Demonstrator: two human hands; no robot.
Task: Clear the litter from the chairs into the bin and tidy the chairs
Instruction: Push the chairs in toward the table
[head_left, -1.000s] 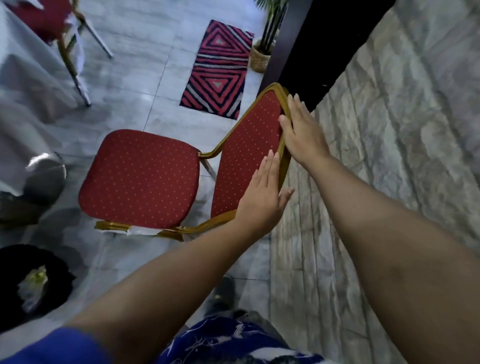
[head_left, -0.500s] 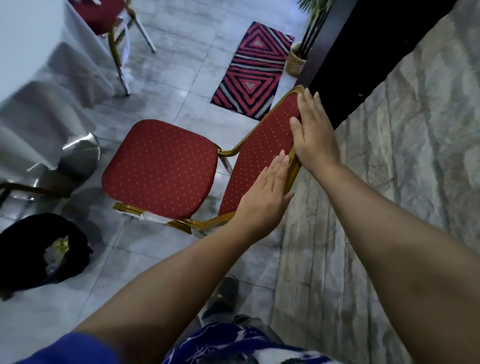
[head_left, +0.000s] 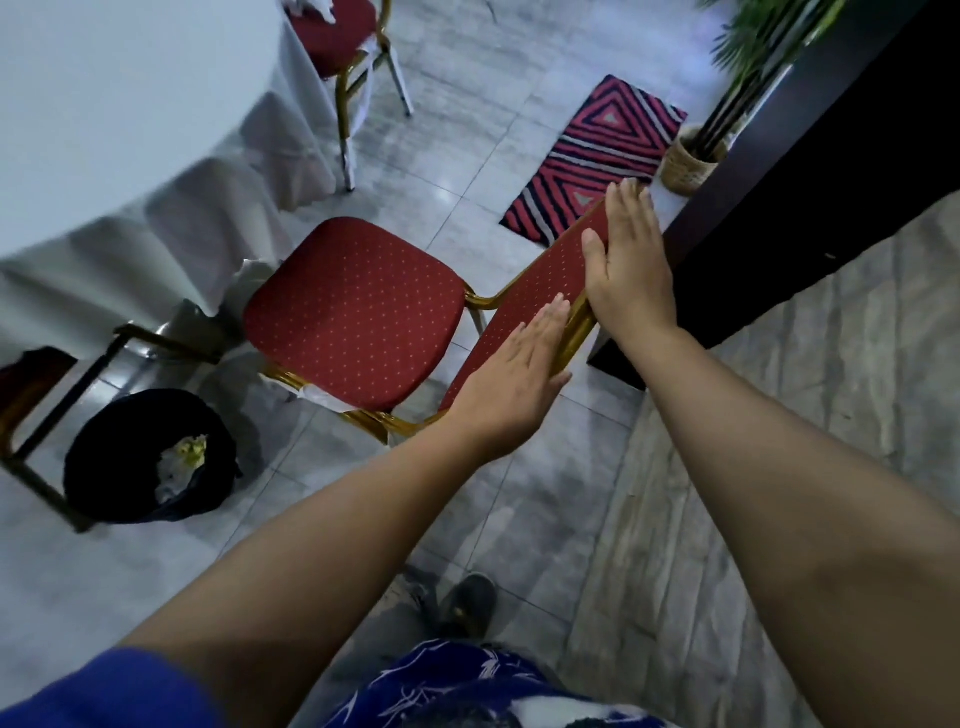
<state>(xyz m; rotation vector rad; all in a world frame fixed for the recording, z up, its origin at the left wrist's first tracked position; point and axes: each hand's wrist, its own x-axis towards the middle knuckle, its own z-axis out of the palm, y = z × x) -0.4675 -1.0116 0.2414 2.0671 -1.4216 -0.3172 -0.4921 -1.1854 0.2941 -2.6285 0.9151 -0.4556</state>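
Note:
A red dotted chair (head_left: 358, 317) with a gold frame stands between the white-clothed table (head_left: 130, 156) and me, its seat bare. My left hand (head_left: 511, 387) lies flat over the near end of its backrest. Farther along the top rail, my right hand (head_left: 628, 265) grips the backrest with the thumb on the front face. A black-lined bin (head_left: 114, 467) sits on the floor at the left with pale litter (head_left: 182, 457) inside. A second red chair (head_left: 337, 31) at the top carries something white on its seat.
A dark cabinet (head_left: 805, 156) stands close behind the held chair. A striped red rug (head_left: 597, 150) and a potted plant in a woven basket (head_left: 685, 163) lie beyond. A dark chair frame (head_left: 31, 457) sits beside the bin. White paper (head_left: 322, 395) sticks out under the seat.
The chair has slid toward the table with both hands still on its backrest. The bin has come further into view at the left.

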